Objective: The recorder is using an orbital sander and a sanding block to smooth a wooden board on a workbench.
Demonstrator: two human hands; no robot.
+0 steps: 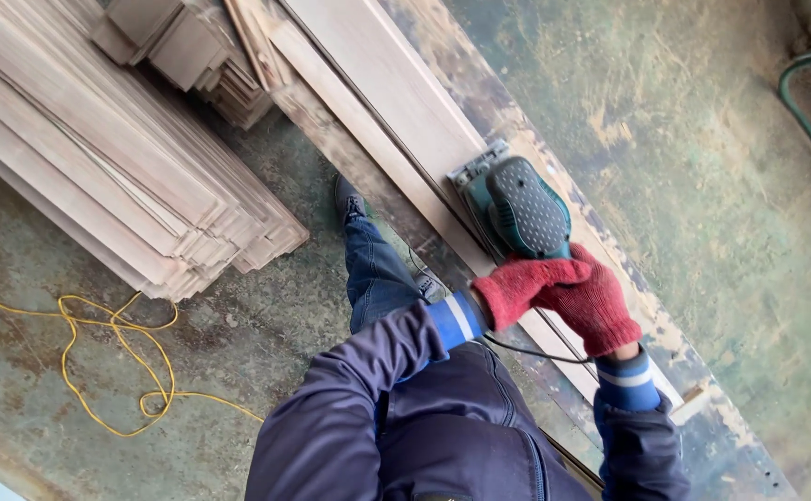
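Sander (521, 209), green w/ dark dotted top, sits flat on long pale board (396, 88) on the worn surface (554, 190), centre-right. Both hands in red knit gloves at its near end: left hand (521, 288) w/ grip wrapped on the rear handle, right hand (596, 301) clasped over it. Plank stack (109, 153) far left on floor; yellow cord (99, 357) near left.

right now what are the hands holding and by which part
Both red knit-gloved hands, left hand and right hand, grip the rear end of a green and black electric sander resting on a long pale wooden board.
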